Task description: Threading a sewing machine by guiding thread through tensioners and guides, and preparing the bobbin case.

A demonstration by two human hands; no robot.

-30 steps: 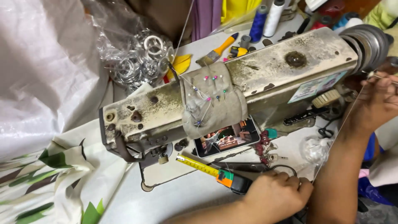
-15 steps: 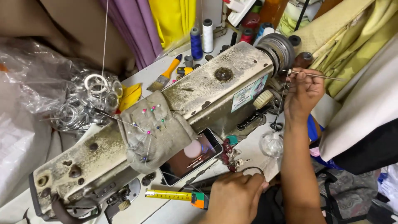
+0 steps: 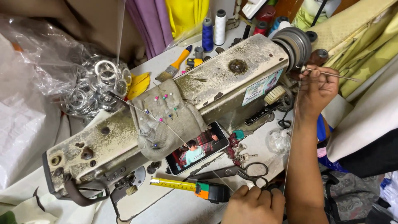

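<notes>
**Thread drawn beside the handwheel**

A thin thread [image 3: 292,124] runs taut between both hands. The right hand [image 3: 316,89], beside the sewing machine's handwheel [image 3: 296,43], pinches a thin rod [image 3: 331,74]. The left hand [image 3: 253,205], fingers curled closed, rests near the scissors [image 3: 236,171] and tape measure [image 3: 195,187].

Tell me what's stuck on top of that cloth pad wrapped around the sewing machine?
Round-headed pins in pink, green, blue and white stand in the cloth pad around the sewing machine. A thin thread crosses over it. The pin shafts are buried, and the machine body beneath is covered.
</notes>
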